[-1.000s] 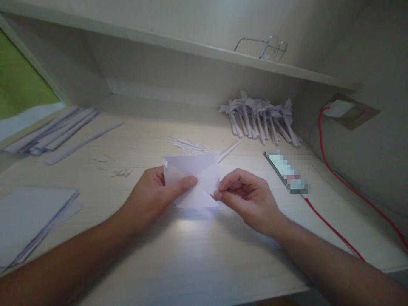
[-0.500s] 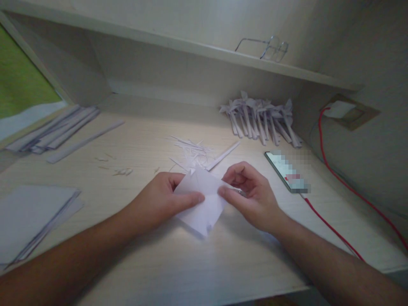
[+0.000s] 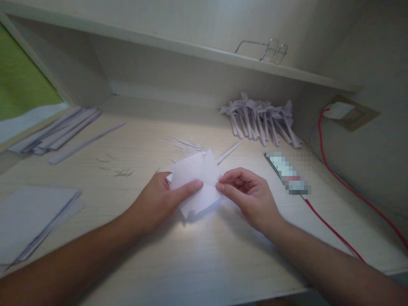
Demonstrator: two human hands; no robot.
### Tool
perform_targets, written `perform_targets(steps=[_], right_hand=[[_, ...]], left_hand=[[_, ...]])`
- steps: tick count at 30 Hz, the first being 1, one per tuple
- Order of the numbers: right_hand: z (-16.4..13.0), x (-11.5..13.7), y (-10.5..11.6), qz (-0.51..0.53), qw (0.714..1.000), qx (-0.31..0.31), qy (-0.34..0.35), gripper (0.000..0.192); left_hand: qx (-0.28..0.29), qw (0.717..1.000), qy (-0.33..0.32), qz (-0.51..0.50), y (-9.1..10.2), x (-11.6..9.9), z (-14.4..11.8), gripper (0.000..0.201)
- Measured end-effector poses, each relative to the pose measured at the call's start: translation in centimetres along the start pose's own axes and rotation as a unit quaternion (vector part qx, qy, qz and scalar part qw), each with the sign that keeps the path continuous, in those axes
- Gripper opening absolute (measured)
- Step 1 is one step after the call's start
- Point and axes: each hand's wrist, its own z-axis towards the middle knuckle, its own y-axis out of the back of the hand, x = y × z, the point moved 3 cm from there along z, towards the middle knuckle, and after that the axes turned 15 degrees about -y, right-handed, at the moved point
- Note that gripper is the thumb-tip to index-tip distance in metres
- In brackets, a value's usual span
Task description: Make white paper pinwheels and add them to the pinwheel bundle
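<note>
Between my hands, above the desk, is a white square of paper [image 3: 188,168] with slits and creased flaps. My left hand [image 3: 165,195] grips its left side, thumb flat on the front and fingers behind. My right hand [image 3: 247,193] pinches the paper's right edge between thumb and index finger, the other fingers curled. Just behind the paper lie a heap of thin paper strips [image 3: 186,145] and a rolled paper stick [image 3: 229,152], partly covered by it.
Several paper pinwheels on sticks [image 3: 261,117] lie at the back right. A phone [image 3: 283,172] with a red cable [image 3: 331,229] is on the right. To the left are paper rolls [image 3: 60,127] and a stack of paper sheets [image 3: 35,221]. Eyeglasses [image 3: 270,49] rest on the shelf.
The paper has turned and shifted slightly up and left in my hands. My right thumb and index finger have closed together at its right edge.
</note>
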Motion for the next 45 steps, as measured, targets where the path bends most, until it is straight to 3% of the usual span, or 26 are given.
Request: perform_targets(steps=[4,7,10,17,39,45], right_hand=[[-0.6,0.5,-0.1,-0.082,0.994,0.049,0.047,0.017],[-0.8,0.8,0.1,-0.13,0.984,0.059,0.106,0.025],[-0.8,1.1,0.2,-0.156,0.978,0.055,0.125,0.019],[-1.0,1.6,0.1,-0.181,0.969,0.093,0.139,0.009],[-0.7,0.6,0.1,-0.141,0.982,0.06,0.113,0.011],[-0.4,0.8,0.7,-0.187,0.972,0.057,0.129,0.011]], left_hand=[[-0.053,0.998,-0.016,0.043,0.7,-0.7,0.1,0.032],[-0.062,0.997,-0.016,0.053,1.0,-1.1,0.3,0.03],[-0.062,0.996,-0.007,0.06,1.2,-1.4,0.4,0.028],[-0.065,0.995,0.017,0.072,1.2,-1.4,0.6,0.028],[-0.045,0.997,-0.005,0.067,0.9,-1.2,0.3,0.027],[-0.027,0.998,-0.039,0.038,1.7,-0.9,1.0,0.025]])
